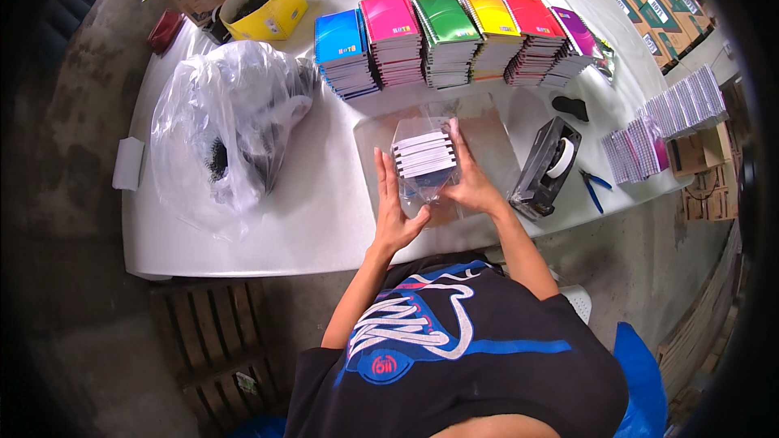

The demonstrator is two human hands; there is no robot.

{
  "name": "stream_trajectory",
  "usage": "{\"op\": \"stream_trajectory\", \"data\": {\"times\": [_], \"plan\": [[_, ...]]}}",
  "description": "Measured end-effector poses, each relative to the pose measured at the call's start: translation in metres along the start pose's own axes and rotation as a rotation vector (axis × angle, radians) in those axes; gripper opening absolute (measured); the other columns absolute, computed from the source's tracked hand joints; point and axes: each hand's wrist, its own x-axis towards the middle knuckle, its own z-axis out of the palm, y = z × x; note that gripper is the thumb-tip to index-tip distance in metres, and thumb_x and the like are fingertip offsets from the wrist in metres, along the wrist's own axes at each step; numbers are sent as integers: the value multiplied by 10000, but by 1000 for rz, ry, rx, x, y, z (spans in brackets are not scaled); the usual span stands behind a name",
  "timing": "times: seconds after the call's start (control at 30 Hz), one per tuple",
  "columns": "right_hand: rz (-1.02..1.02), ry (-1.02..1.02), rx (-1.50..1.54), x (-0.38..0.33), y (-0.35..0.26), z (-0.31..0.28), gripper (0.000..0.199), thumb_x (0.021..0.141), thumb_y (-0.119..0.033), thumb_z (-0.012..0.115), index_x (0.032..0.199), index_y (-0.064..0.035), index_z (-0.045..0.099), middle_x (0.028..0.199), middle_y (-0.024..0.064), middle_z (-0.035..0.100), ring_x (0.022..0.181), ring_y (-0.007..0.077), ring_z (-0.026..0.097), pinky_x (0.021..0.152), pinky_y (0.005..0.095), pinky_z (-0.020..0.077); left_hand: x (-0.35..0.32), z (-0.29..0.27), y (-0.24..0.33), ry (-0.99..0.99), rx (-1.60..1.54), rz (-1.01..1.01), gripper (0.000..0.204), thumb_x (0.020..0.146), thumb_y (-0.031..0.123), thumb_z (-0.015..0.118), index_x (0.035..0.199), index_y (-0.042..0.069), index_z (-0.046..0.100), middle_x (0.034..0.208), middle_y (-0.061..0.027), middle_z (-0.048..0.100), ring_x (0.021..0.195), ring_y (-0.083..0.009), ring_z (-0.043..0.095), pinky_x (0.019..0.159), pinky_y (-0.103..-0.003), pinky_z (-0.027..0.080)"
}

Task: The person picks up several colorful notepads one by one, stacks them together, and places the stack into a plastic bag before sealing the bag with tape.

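A small stack of notebooks (pixel 424 155), white page edges and dark binding showing, stands inside a clear plastic bag (pixel 418 126). My left hand (pixel 396 215) presses along the stack's left side with its fingers stretched and the thumb toward the near end. On the right side, my right hand (pixel 472 182) holds the bagged stack, its fingers along the edge and its thumb at the near end. Beneath them lies a clear plastic sheet or bags (pixel 495 134) on the white table (pixel 243 253).
Rows of spiral notebooks (pixel 446 23) in several colours line the far side. A large plastic bag (pixel 235 130) with dark contents sits left. A tape dispenser (pixel 545 169), blue-handled cutters (pixel 595 188) and more notebook stacks (pixel 686 105) stand right. A yellow container (pixel 280 16) is far left.
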Motion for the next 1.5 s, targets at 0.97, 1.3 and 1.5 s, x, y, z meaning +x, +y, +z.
{"op": "stream_trajectory", "data": {"times": [0.97, 1.3, 1.5], "plan": [[-351, -123, -613, 4, -22, -27, 520, 680, -125, 739, 1163, -239, 586, 1209, -48, 552, 1293, 149, 391, 1095, 595, 50, 57, -59, 9, -497, 416, 454, 658, 591, 309, 692, 1227, 248, 535, 1338, -77, 455, 1226, -268, 411, 890, -435, 339], [-452, -45, -765, 5, -19, -20, 462, 704, -184, 722, 1137, -290, 598, 1181, -104, 553, 1317, 115, 352, 1068, 627, -83, 138, -35, -20, -647, -254, -305, 273, 745, 1, 613, 1009, 21, 680, 849, -104, 686, 716, -132, 642, 655, -262, 518], [-428, -21, -795, 3, -23, -17, 416, 735, -189, 695, 1130, -281, 601, 1176, -102, 553, 1314, 108, 355, 1050, 666, -56, 165, -56, -16, -55, -450, -181, 272, 779, -71, 555, 1013, 7, 671, 916, -93, 680, 734, -148, 639, 698, -277, 518]]}}
